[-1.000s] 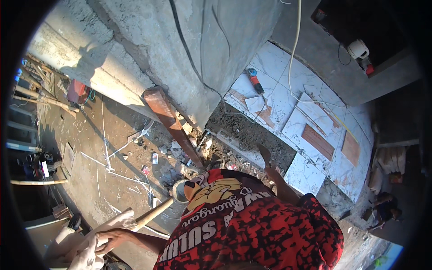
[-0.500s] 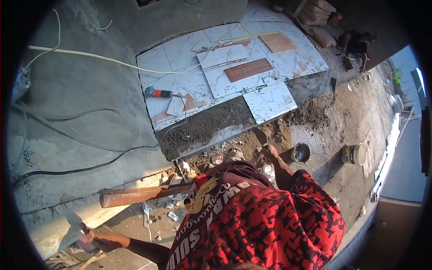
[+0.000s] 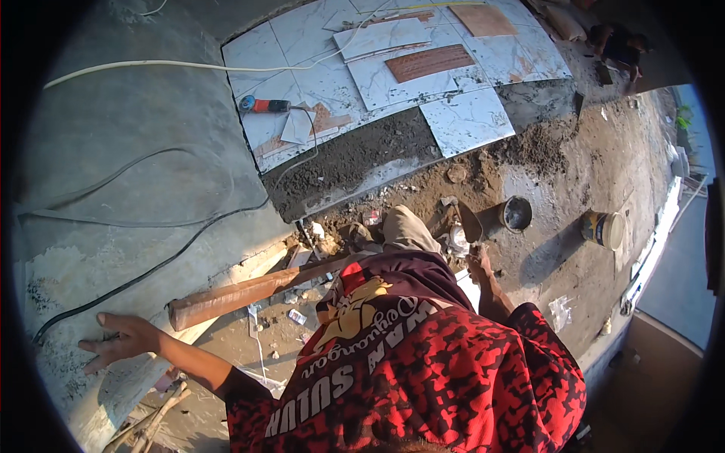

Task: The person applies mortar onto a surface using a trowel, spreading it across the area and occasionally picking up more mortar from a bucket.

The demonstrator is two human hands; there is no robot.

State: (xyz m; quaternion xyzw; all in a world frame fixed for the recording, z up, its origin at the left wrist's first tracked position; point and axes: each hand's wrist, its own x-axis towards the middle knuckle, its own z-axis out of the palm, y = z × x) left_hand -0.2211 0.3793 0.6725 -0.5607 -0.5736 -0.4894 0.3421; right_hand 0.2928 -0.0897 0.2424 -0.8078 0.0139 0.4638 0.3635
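My left hand (image 3: 121,341) is stretched out at the lower left, fingers spread, over the edge of the grey cement surface (image 3: 128,260). Whether it rests on it I cannot tell. Just right of it lies a long wooden beam (image 3: 226,300). Close by my right leg, my right hand (image 3: 482,266) is closed round the handle of a trowel (image 3: 470,223), whose pointed blade shows above the fingers. A dark bucket (image 3: 517,214) stands on the ground to the right of the trowel.
Ahead, marbled white tiles (image 3: 464,124) border a strip of dark mortar (image 3: 359,157). An angle grinder (image 3: 264,105) and brown tile pieces (image 3: 430,63) lie on the tiles. A pale bucket (image 3: 603,229) lies at right. A black cable (image 3: 151,266) crosses the cement. A person (image 3: 618,47) is far right.
My left hand has risen from the ledge's lower side onto the cement edge, fingers now spread. My right hand has come lower and rightward with the trowel. The view has tilted downward.
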